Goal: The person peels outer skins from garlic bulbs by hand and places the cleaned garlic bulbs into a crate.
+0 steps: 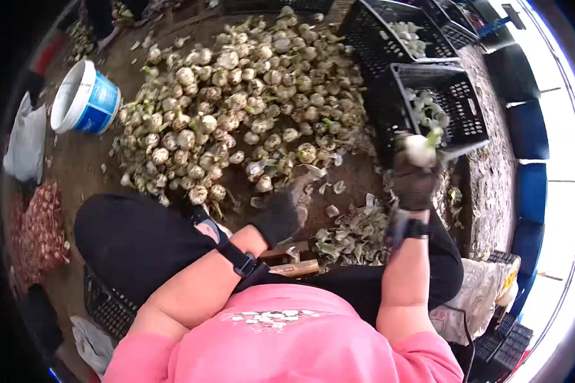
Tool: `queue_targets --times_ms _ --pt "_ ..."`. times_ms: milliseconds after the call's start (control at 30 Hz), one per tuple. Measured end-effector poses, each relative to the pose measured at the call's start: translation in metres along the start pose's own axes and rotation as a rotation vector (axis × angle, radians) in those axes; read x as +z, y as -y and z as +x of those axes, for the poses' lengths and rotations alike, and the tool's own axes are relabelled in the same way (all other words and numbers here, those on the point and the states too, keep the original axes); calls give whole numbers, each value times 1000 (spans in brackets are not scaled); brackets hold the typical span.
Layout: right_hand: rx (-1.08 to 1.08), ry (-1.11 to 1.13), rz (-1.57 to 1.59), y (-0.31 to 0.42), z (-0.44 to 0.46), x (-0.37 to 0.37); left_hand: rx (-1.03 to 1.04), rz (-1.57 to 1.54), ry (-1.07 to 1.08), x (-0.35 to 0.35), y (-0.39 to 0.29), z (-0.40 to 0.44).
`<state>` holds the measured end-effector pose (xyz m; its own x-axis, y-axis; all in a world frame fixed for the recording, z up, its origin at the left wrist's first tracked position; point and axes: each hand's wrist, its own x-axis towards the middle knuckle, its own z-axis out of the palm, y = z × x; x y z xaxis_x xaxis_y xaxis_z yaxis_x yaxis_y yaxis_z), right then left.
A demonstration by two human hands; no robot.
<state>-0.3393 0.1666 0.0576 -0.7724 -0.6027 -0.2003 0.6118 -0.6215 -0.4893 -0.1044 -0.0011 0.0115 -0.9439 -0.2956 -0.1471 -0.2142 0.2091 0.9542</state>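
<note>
My right hand (416, 186), in a dark glove, grips a whitish garlic bulb (420, 152) with a short green stem. It is slightly blurred, at the near edge of a black plastic crate (469, 137) that has white peeled pieces (428, 110) in it. My left hand (280, 218), also gloved, is low over the floor near my knee, just short of the big pile of garlic bulbs (236, 102). Its fingers are smeared, and I cannot make out whether they hold anything. A heap of garlic skins and trimmings (354, 237) lies between my hands.
More black crates (380, 38) stand behind at the right. A white and blue bucket (86, 99) rests at the left, tilted in view. Below it are a white bag (27, 140) and a reddish mesh sack (41, 236). Blue panels (531, 191) line the right side.
</note>
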Motion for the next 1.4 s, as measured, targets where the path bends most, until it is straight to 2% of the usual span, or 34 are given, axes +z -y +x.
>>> queue_targets --times_ms 67,133,167,233,267,300,367,400,467,500,533,567,633,667,767,833,867,933,967,1000,1033,1067,1100,1167,1200,1233,1267,1300,1367,1400 --pt "-176 -98 -88 28 35 -47 -30 -12 52 5 22 -1" --pt "-245 -197 -412 7 54 -47 -50 33 56 6 24 -2" --pt "-76 -122 -1014 -17 50 -30 -8 45 6 4 20 -3" --pt "161 -14 -1322 -77 61 -60 47 16 -102 5 24 -1" --pt "11 111 -1622 -108 57 -54 31 8 -107 3 25 0" --pt "26 112 -1867 -129 58 -40 -107 -64 -38 -1 22 0" --pt "-61 408 -2243 -176 65 -63 -220 -109 -7 -7 22 4" --pt "-1 453 -2198 -186 68 -78 -277 -129 7 -11 22 6" --pt "-31 433 -2157 -186 84 -87 -267 -218 -104 -4 36 10" --pt "-62 421 -2121 -184 88 -88 -142 -216 -238 17 71 12" --pt "-67 412 -2125 -179 84 -81 -135 -217 -232 15 71 12" --pt "18 399 -1963 -170 78 -67 -220 -223 -288 8 66 15" --pt "177 429 -1627 -151 60 -39 -49 -145 -400 -2 46 18" --pt "221 463 -1683 -140 42 3 33 -99 -458 -9 35 20" --pt "52 489 -1665 -122 1 45 78 -51 -384 -7 32 20" --pt "-26 605 -1769 -112 -19 57 20 -583 -87 -4 37 20" --pt "-51 599 -1766 -103 -29 69 36 -569 -79 -6 30 19" --pt "239 217 -1215 -81 -48 91 104 -746 -41 -12 13 18" --pt "55 98 -603 -81 -56 91 -9 -691 -6 -19 5 13" --pt "-47 18 -594 -69 -54 88 9 -684 -2 -21 -4 8" --pt "-73 -14 -754 -61 -52 77 -82 -915 55 -22 -17 0" --pt "-173 107 -1026 -65 -50 57 -179 -1141 121 -21 -26 -6" --pt "-311 207 -1281 -68 -49 37 -116 -1073 171 -17 -24 -6" --pt "150 214 -975 -90 -77 57 -139 -1142 230 -17 -30 -8" --pt "269 343 -770 -98 -89 57 -180 -1222 283 -15 -30 -12" --pt "173 260 -889 -108 -94 52 -192 -1057 168 -15 -29 -9" --pt "78 180 -1008 -115 -95 44 -194 -1060 173 -16 -29 -9" --pt "81 177 -1012 -117 -95 38 -159 -876 59 -19 -27 -12" --pt "-310 312 -1468 -121 -95 34 -17 -601 -129 -22 -26 -10" --pt "-300 309 -1466 -122 -95 34 -26 -602 -129 -20 -21 -8"
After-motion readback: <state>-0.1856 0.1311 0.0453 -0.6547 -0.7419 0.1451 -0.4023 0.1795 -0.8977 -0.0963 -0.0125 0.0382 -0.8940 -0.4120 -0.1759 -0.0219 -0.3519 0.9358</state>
